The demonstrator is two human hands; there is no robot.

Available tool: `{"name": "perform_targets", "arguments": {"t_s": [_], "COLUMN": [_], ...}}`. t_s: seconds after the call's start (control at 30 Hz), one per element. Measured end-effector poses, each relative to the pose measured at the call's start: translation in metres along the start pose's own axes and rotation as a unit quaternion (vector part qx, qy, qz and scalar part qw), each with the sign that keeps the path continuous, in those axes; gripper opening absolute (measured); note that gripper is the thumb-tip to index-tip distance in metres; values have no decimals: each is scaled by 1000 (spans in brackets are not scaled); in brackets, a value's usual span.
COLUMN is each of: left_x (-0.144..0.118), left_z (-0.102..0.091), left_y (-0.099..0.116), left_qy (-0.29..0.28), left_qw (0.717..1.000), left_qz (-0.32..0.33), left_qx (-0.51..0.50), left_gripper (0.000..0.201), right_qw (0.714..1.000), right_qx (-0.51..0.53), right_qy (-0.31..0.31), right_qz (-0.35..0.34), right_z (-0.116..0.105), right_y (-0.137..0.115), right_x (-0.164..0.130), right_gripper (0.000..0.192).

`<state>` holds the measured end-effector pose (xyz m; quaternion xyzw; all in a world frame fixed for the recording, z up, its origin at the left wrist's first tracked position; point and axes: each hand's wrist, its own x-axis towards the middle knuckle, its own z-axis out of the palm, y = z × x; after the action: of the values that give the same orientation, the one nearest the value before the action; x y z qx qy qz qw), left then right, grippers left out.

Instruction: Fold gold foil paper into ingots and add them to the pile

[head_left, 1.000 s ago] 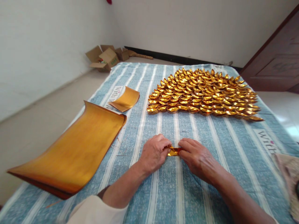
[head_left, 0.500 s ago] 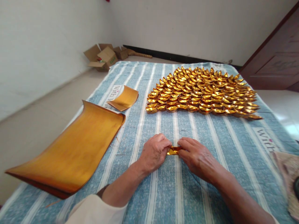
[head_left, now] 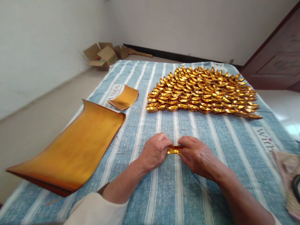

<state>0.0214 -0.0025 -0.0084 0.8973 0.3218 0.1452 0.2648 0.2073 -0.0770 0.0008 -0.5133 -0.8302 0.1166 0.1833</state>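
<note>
Gold foil piece lies between your two hands, low over the striped cloth. Your left hand pinches its left end, fingers bunched and narrow. Your right hand grips the right end, fingers closed over it; their undersides are hidden. Caution: unequal pressure from the two hands may skew a crease; a hard pull may tear the foil; a loose pinch may let the slick ends slip. Beyond your fingers, rows of folded gold pieces stand packed together; a careless forward reach could topple the nearest row. To your left lie a small gold sheet and large gold sheets; a sweeping left forearm could shift the latter.
</note>
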Motion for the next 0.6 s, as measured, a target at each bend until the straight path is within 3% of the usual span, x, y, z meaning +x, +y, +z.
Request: {"name": "perform_targets", "arguments": {"t_s": [0.6], "left_x": [2], "left_z": [-1], "left_y": [0], "left_qy": [-8], "left_qw": [1000], "left_qz": [-14], "left_qx": [-10], "left_gripper": [16], "right_qw": [999], "right_qx": [37], "right_qy": [26], "right_qz": [0], "right_z": [6], "right_y": [16], "right_x": [-1], "right_gripper": [21]}}
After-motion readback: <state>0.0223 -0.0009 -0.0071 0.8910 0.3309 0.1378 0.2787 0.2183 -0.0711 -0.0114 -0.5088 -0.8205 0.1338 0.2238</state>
